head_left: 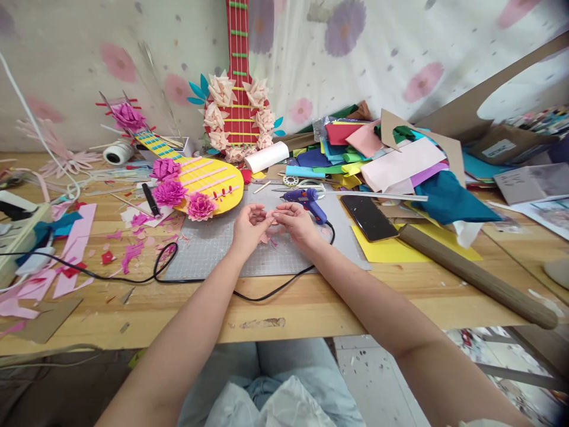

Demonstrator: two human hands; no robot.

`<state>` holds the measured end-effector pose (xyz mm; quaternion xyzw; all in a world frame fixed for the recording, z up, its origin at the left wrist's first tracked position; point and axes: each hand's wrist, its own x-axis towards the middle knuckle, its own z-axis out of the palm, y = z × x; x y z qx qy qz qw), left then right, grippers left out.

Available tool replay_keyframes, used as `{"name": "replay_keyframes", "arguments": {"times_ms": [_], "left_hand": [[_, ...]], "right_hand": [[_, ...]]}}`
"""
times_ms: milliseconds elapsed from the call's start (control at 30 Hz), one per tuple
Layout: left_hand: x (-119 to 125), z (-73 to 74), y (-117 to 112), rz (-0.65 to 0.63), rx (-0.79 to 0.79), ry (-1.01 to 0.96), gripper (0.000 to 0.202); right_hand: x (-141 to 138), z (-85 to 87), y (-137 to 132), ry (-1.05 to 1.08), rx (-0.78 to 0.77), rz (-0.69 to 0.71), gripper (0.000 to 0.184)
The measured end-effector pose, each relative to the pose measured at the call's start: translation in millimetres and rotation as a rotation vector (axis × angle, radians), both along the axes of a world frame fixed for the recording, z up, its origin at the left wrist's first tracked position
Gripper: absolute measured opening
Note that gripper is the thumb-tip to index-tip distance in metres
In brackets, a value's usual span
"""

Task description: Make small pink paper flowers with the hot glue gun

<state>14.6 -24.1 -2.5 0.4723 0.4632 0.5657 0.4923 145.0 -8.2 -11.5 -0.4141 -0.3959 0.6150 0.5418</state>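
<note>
Both grips narrow: left hand (pixel 248 224), right hand (pixel 297 223) pinch small pink paper piece (pixel 271 223) over cutting mat (pixel 208 252); three magenta flowers (pixel 169 193) already on yellow paper guitar (pixel 212 181); piece seemingly unfinished, glue gun (pixel 306 200) idle just beyond

The small pink piece (pixel 272 223) between the left hand (pixel 248 228) and the right hand (pixel 297 224) is mostly covered by the fingertips. It is too small for its shape to be made out, and which hand actually grips it cannot be told. The right hand also hides the handle of the blue glue gun (pixel 306 198), whose black cable (pixel 275 290) disappears under both forearms. The red guitar (pixel 237 89) loses its neck at the top edge, and a pale object (pixel 26 228) is cut off at the left edge.
</note>
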Motion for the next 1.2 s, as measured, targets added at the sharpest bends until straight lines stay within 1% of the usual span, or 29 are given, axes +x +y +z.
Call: {"name": "replay_keyframes", "arguments": {"times_ms": [133, 233, 267, 333, 400, 433, 467, 500, 533, 567, 600, 633, 667, 700, 767, 800, 867, 900, 967, 1000, 1100, 1200], "left_hand": [[0, -1.0, 2, 0.053, 0.001, -0.039, 0.039], [-5, 2.3, 2, 0.062, -0.022, -0.089, 0.039], [-8, 3.7, 2, 0.07, -0.03, -0.097, 0.039], [-13, 5.6, 3, 0.093, -0.042, -0.1, 0.038], [-18, 5.9, 4, 0.122, -0.054, -0.102, 0.038], [-20, 5.8, 4, 0.137, -0.06, -0.102, 0.038], [-22, 5.9, 5, 0.152, -0.065, -0.102, 0.039], [-24, 6.4, 6, 0.164, -0.068, -0.105, 0.039], [-26, 7.8, 6, 0.172, -0.072, -0.111, 0.039], [-29, 10.0, 5, 0.169, -0.082, -0.117, 0.039], [-32, 13.2, 5, 0.156, -0.099, -0.125, 0.037], [-36, 17.1, 3, 0.119, -0.13, -0.126, 0.034], [-41, 21.5, 2, 0.053, -0.174, -0.112, 0.031], [-46, 25.8, 0, -0.049, -0.228, -0.084, 0.029], [-57, 32.9, -4, -0.337, -0.333, -0.013, 0.028], [-61, 34.9, -6, -0.435, -0.35, 0.0, 0.026], [-65, 35.3, -8, -0.567, -0.351, -0.032, 0.025], [-65, 33.7, -9, -0.603, -0.347, -0.058, 0.025], [-60, 27.9, -8, -0.637, -0.339, -0.107, 0.026], [-56, 24.2, -8, -0.629, -0.329, -0.128, 0.026], [-42, 14.3, -5, -0.54, -0.273, -0.209, 0.025], [-36, 11.5, 1, -0.439, -0.269, -0.228, 0.024]], "right_hand": [[-2, 1.9, 0, -0.011, -0.002, 0.019, 0.042], [15, 16.5, 0, -0.088, 0.026, 0.096, 0.04], [26, 23.8, -1, -0.154, 0.047, 0.14, 0.038], [55, 38.1, -1, -0.393, 0.071, 0.246, 0.032], [87, 47.1, -1, -0.632, 0.027, 0.391, 0.031], [100, 48.2, 0, -0.736, 0.005, 0.398, 0.033], [111, 46.7, 2, -0.835, 0.001, 0.333, 0.036], [119, 42.9, 4, -0.927, 0.033, 0.205, 0.037], [122, 37.5, 7, -1.007, 0.074, 0.048, 0.038], [123, 31.2, 11, -1.047, 0.12, -0.074, 0.038], [120, 24.8, 15, -1.053, 0.157, -0.158, 0.04], [116, 19.0, 18, -1.037, 0.192, -0.201, 0.042], [110, 14.5, 20, -1.018, 0.219, -0.201, 0.044], [105, 11.4, 22, -1.002, 0.239, -0.181, 0.045], [95, 9.5, 23, -0.979, 0.255, -0.134, 0.045], [91, 10.2, 22, -0.967, 0.255, -0.125, 0.043], [86, 12.9, 18, -0.919, 0.245, -0.125, 0.04], [85, 14.3, 17, -0.882, 0.241, -0.125, 0.039], [84, 15.6, 14, -0.803, 0.242, -0.122, 0.035], [83, 15.3, 13, -0.774, 0.242, -0.123, 0.034], [82, 11.6, 15, -0.757, 0.2, -0.155, 0.035], [82, 7.7, 20, -0.7, 0.118, -0.183, 0.039]]}}
